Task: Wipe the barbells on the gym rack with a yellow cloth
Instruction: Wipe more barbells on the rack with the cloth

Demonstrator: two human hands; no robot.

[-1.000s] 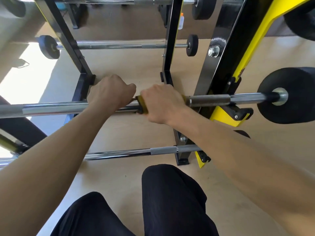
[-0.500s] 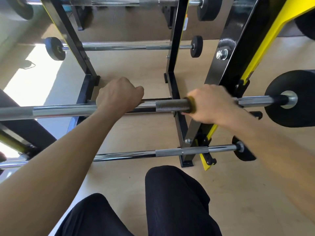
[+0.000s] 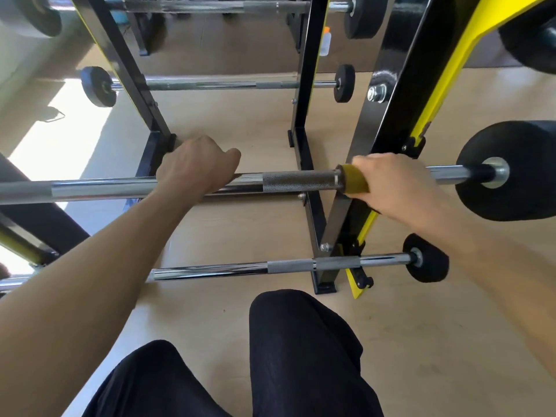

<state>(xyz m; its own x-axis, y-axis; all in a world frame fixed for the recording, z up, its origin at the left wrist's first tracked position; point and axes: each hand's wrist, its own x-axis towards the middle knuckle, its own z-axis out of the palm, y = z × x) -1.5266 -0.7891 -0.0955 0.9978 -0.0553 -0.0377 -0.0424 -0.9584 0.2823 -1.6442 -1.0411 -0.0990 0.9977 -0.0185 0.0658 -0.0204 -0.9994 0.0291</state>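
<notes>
Head view, single entry. Item in hand: barbell (image 3: 186, 186), chrome, lying across the rack (image 3: 382, 121) (black/yellow uprights), black weight (image 3: 511, 170) on its right end. Left hand (image 3: 195, 167): fingers curled over the smooth mid section of the bar, which is steadied by it. Right hand (image 3: 397, 183): clamped round the yellow cloth (image 3: 353, 183), the cloth being wrapped on the bar at the right end of the knurled grip, just beside the rack upright. Step judged: wiping stroke along this bar under way, approx. mid-task; the stretch between cloth and weight is judged not yet covered. Next move calls for: cloth to be slid along w/ firm wrap pressure, bar kept from rolling by left hand, care taken past the upright. Other stock: lower barbell (image 3: 240, 270) beneath, two more bars (image 3: 228, 84) racked further back; wiped or not, cannot be told. Containers: one small bottle (image 3: 325, 42), orange cap, seen behind the far upright; contents not discernible. No other containers noted.
</notes>
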